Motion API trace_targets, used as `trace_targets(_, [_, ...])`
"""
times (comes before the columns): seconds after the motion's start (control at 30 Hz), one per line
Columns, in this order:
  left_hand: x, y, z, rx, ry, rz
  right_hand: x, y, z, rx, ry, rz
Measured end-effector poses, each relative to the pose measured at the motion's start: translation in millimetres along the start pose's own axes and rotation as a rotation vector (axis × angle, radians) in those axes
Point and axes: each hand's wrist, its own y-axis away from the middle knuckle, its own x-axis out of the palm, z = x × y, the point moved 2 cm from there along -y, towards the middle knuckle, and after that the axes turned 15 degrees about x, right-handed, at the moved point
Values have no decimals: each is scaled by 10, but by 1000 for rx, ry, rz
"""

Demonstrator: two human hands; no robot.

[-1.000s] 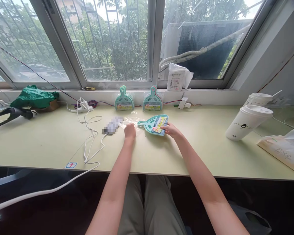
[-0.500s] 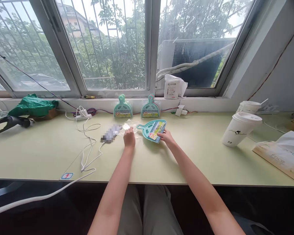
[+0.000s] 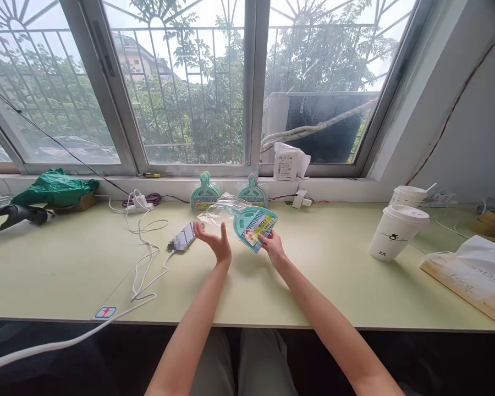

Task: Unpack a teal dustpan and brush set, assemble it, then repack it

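A turquoise dustpan (image 3: 245, 218) with a striped blue brush and a printed label is tilted above the table, its handle toward the upper left. My right hand (image 3: 273, 247) grips its lower right edge, thumb over the label. A clear plastic bag (image 3: 218, 209) spreads around the handle end and reaches left. Just below the bag, my left hand (image 3: 216, 242) is open, fingers stretched left and thumb up, holding nothing. Left of that hand lies a phone (image 3: 184, 237) with a white cable. Two more bagged dustpan sets (image 3: 205, 190) lean against the sill behind.
White cables (image 3: 145, 258) trail across the left of the table (image 3: 313, 286). Farther left are a green plastic bag (image 3: 55, 187) and a black curved object (image 3: 18, 215). White cups (image 3: 400, 234) and a tissue pack (image 3: 464, 278) stand right. A white package (image 3: 286, 162) rests on the sill.
My left hand has let go of the clear bag and opened. The bag now rises higher around the dustpan's handle. My right hand still holds the dustpan, now tilted more steeply.
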Motion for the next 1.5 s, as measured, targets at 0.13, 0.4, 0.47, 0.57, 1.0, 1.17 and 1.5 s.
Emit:
trace_targets(0.13, [100,-37,207,-606,467,10,45,24,-15,-20,-4,54])
trace_targets(0.4, [390,363,14,-818,830,596,3,1,-13,-127,3,-52])
trace_targets(0.47, [400,383,3,-786,852,570,-28,-24,6,-132,-22,-83])
trace_targets(0.57, [351,293,69,-769,869,447,-37,-38,21,-122,-22,-82])
trace_targets(1.0, [441,506,39,-942,848,860,-64,13,23,-185,-39,-198])
trace_targets(1.17, [423,413,6,-786,901,672,-13,20,12,-155,38,-80])
trace_targets(1.5, [429,604,-164,-821,924,1049,-83,6,119,-248,58,-160])
